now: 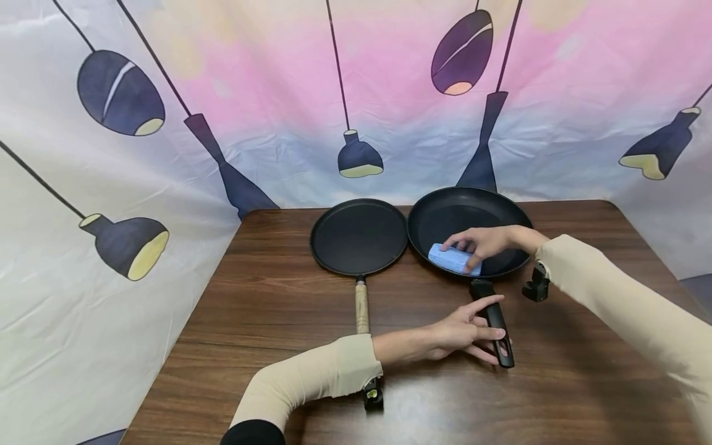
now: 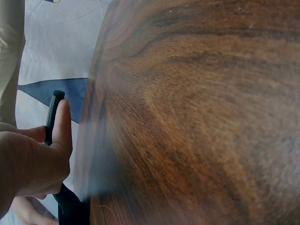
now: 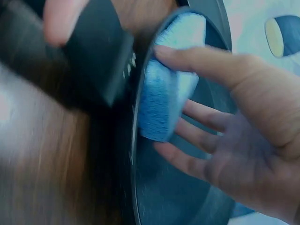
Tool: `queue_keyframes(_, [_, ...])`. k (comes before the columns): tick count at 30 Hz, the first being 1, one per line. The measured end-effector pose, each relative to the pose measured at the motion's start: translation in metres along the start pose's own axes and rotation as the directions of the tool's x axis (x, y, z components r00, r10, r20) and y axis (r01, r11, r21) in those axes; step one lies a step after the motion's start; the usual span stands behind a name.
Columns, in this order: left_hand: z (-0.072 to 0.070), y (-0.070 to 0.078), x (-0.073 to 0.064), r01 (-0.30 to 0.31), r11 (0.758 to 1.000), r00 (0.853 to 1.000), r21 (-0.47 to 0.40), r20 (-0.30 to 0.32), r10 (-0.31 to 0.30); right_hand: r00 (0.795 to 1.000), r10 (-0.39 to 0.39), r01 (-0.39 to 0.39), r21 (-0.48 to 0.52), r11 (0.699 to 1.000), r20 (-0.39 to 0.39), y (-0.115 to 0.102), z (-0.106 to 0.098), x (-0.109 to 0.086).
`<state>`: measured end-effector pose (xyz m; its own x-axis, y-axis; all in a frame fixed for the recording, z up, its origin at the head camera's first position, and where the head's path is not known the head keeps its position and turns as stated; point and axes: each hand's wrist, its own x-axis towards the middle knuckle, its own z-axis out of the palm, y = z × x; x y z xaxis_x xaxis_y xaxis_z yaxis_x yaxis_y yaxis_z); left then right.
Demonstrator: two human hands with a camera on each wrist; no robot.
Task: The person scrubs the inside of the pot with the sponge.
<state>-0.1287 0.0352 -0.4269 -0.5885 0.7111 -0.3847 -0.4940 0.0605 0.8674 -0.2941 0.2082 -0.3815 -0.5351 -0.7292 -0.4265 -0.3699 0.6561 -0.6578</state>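
Observation:
A large black frying pan [image 1: 464, 213] sits at the back right of the table. My left hand [image 1: 458, 332] grips its black handle [image 1: 495, 316], fingers spread along it. In the left wrist view, thumb and fingers lie on both sides of that handle [image 2: 68, 204]. With the thumb and fingers, my right hand [image 1: 485, 242] holds a folded blue cloth [image 1: 452, 257] against the near inner side of the pan. The right wrist view shows the cloth [image 3: 159, 101] close up, fuzzy in texture, right at the pan's rim [image 3: 134, 140].
A flat black pan [image 1: 358, 238] with a light wooden handle [image 1: 362, 306] stands to the left, its rim right beside the frying pan. My left forearm crosses over that handle's end. Behind the wooden table [image 1: 267, 296] hangs a backdrop [image 1: 278, 93] printed with lamps.

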Motion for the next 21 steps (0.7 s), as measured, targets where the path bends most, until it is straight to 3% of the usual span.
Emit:
queue_keyframes(4, [-0.001, 0.000, 0.000, 0.008, 1.000, 1.000, -0.005, 0.011, -0.008, 0.991, -0.017, 0.006, -0.086, 0.996, -0.131, -0.001, 0.003, 0.021])
queue_keyframes(7, [-0.002, 0.000, 0.000, 0.011, 1.000, 1.000, -0.005, 0.010, -0.011, 0.972, -0.022, -0.016, -0.161, 0.987, -0.234, -0.002, 0.000, 0.037])
queue_keyframes(11, [-0.002, 0.001, 0.001, 0.014, 1.000, 1.000, -0.005, 0.016, -0.014, 0.933, -0.009, -0.078, -0.225, 0.971, -0.360, -0.004, -0.008, 0.057])
queue_keyframes(14, [-0.004, 0.001, 0.002, 0.024, 1.000, 0.999, -0.011, 0.034, -0.024, 0.904, 0.045, -0.153, -0.222, 0.963, -0.426, -0.004, -0.015, 0.067])
queue_keyframes(21, [-0.004, -0.001, 0.006, 0.035, 0.999, 0.998, -0.022, 0.053, -0.034, 0.819, 0.145, -0.313, -0.219, 0.924, -0.556, 0.010, -0.024, 0.073])
